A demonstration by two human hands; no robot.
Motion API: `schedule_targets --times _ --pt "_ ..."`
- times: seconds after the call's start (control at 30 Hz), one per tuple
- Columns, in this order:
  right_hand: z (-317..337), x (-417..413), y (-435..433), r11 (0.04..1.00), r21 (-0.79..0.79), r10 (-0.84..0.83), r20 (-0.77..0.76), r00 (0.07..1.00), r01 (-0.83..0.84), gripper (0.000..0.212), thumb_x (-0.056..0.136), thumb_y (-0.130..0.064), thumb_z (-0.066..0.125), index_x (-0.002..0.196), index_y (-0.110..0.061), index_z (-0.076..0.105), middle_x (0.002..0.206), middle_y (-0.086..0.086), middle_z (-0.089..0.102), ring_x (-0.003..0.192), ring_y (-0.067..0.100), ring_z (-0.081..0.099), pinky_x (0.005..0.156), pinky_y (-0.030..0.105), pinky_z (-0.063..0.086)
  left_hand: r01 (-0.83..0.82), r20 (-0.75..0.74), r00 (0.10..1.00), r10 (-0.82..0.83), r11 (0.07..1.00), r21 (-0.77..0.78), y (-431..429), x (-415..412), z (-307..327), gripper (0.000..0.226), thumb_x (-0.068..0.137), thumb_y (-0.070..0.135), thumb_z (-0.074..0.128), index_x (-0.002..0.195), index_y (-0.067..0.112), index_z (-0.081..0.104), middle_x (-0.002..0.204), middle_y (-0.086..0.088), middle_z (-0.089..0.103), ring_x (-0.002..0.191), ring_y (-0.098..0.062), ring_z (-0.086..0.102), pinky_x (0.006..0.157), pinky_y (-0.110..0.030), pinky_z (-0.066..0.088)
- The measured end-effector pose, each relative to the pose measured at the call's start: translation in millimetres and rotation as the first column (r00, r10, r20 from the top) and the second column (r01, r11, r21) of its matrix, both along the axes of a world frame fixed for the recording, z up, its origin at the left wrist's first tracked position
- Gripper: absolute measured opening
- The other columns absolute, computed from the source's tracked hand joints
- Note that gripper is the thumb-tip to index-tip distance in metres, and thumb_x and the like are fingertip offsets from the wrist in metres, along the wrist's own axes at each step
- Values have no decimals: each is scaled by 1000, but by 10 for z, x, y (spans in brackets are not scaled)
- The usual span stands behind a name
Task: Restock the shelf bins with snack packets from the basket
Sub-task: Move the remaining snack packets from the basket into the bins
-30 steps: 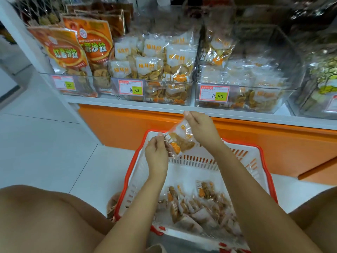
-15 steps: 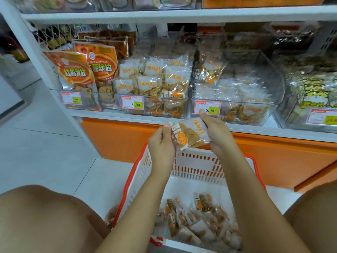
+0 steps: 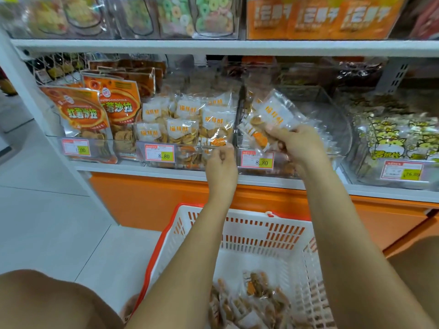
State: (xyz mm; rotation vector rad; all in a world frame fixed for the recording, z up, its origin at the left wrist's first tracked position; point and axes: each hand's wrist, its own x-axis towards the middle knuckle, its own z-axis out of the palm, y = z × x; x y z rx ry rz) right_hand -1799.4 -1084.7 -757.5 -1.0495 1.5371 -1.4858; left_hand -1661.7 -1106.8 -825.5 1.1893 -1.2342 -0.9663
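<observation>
My right hand [image 3: 297, 143] grips a clear snack packet [image 3: 273, 115] with orange lettering and holds it tilted over the front of a clear shelf bin [image 3: 332, 129] that is partly filled. My left hand [image 3: 222, 162] is off the packet, its fingers curled shut against the front edge of the neighbouring bin [image 3: 187, 160], which is piled with the same packets. Below my arms stands the white and red basket [image 3: 261, 224], with several more snack packets [image 3: 256, 302] lying in its bottom.
Orange bags [image 3: 83, 115] fill the bin at the left. Yellow cartoon packets [image 3: 392, 143] fill the bin at the right. The upper shelf board [image 3: 213, 47] runs just above the bins. An orange base panel [image 3: 147, 200] sits under the shelf. My knees flank the basket.
Both hands rose from above the basket to the shelf bins. The left hand let go of the packet; the right hand carried it up and right over the bin.
</observation>
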Motion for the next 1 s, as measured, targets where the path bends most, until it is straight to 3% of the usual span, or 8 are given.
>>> schedule_targets --times 0.1,0.27,0.4,0.53,0.63,0.77,0.87,1.0 --pt "145 -210 -360 998 5 -59 -63 996 59 22 81 -13 75 66 -10 58 42 -11 55 35 1 41 41 14 39 -13 137 990 14 1000 -8 -103 -19 -14 24 97 22 50 104 5 65 93 -4 65 82 -11 59 58 -2 39" --pt "65 -401 -858 986 167 -21 -4 1000 21 17 80 -9 75 81 -9 58 68 2 62 44 3 42 44 13 46 -10 112 994 8 1000 19 -123 -42 -1 9 95 18 54 100 13 59 91 4 60 77 -1 54 58 -4 41" --pt "-18 -435 -1083 974 222 -19 -142 990 50 28 74 -13 81 72 -8 53 66 8 61 56 15 51 69 30 55 -2 101 995 0 1000 17 -156 -42 -24 10 94 17 55 101 11 59 92 3 61 79 -3 55 60 -5 42" --pt "-26 -357 -1181 954 296 61 -327 943 41 41 72 -24 83 101 0 66 96 13 69 75 21 61 78 37 54 -3 88 996 2 1000 17 -175 -49 -29 13 94 19 57 103 10 58 97 1 61 82 -3 55 61 -4 43" --pt "-5 -244 -1160 975 218 55 -387 920 33 58 76 -13 79 127 -3 52 108 7 60 97 23 60 90 38 53 -4 88 996 2 1000 21 -182 -54 -29 14 94 20 58 103 11 57 98 1 60 83 0 55 61 -1 42" --pt "-78 -198 -1149 985 170 48 -412 910 25 53 82 -12 73 130 -8 50 117 -1 57 107 20 57 97 34 46 17 86 996 -21 999 39 -184 -47 -19 15 94 21 57 104 11 56 94 3 59 81 -1 54 59 0 41" --pt "-96 -168 -1165 972 217 41 -546 837 94 44 85 -25 70 122 -6 54 124 10 58 111 27 57 97 38 46 28 91 995 -33 998 49 -181 -32 13 15 94 22 57 104 10 56 89 8 56 78 1 53 58 0 41" --pt "-112 -62 -1112 958 169 -50 -695 718 231 64 87 -34 68 134 0 41 138 18 39 125 34 43 101 39 37 61 123 990 -68 996 61 -155 9 41 14 94 24 57 105 14 55 88 12 55 79 3 53 59 -2 43"
